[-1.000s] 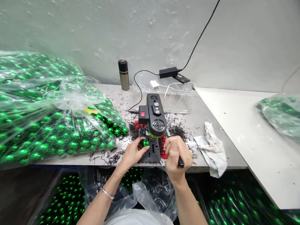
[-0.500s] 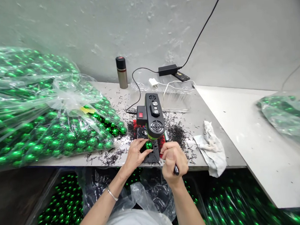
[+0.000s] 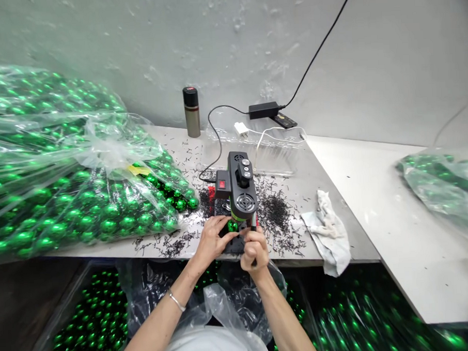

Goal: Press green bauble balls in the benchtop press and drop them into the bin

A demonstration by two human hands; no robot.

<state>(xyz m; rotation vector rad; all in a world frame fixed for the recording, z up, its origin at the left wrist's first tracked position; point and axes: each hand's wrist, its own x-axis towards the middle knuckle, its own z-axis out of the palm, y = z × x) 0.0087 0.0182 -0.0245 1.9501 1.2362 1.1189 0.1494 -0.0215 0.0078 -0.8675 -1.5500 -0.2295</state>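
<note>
Shiny green, a small ball is sitting on the base plate of the black machine, right beneath its near end. The person's left hand is pinching it between thumb and fingers, coming in from the machine's left. The right hand is closing in a fist around a dark lever handle at the machine's near right. Left of the machine, a clear bag is bulging with green balls; to its right, a crumpled white cloth is lying at the table edge.
</note>
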